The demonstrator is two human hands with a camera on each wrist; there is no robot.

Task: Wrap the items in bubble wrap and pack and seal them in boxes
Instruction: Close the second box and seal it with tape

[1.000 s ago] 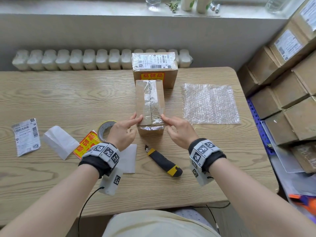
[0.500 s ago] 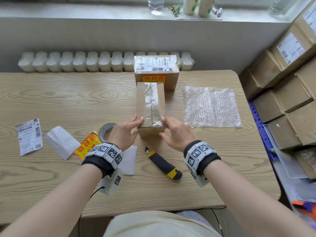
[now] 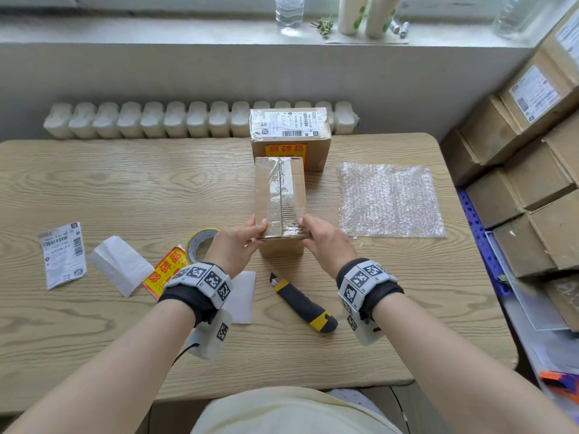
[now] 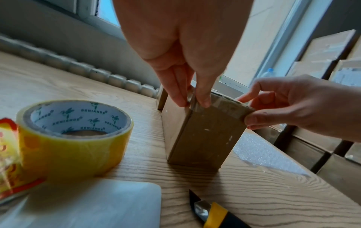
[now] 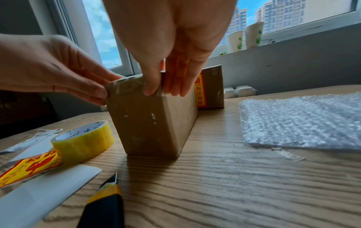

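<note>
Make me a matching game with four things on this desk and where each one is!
Things:
1. yellow roll of packing tape
2. black and yellow utility knife
3. clear sheet of bubble wrap
4. small brown taped cardboard box

Places:
A. between both hands
B. flat, right of the box
C. behind the left hand
D. nearest the person, between the wrists

Pairs: 1-C, 2-D, 3-B, 4-A

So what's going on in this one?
A person is finishing a small cardboard box on the wooden table. The left hand and right hand pinch its near top corners, where clear tape runs over the top seam. The tape roll, utility knife and bubble wrap sheet lie unused nearby.
</note>
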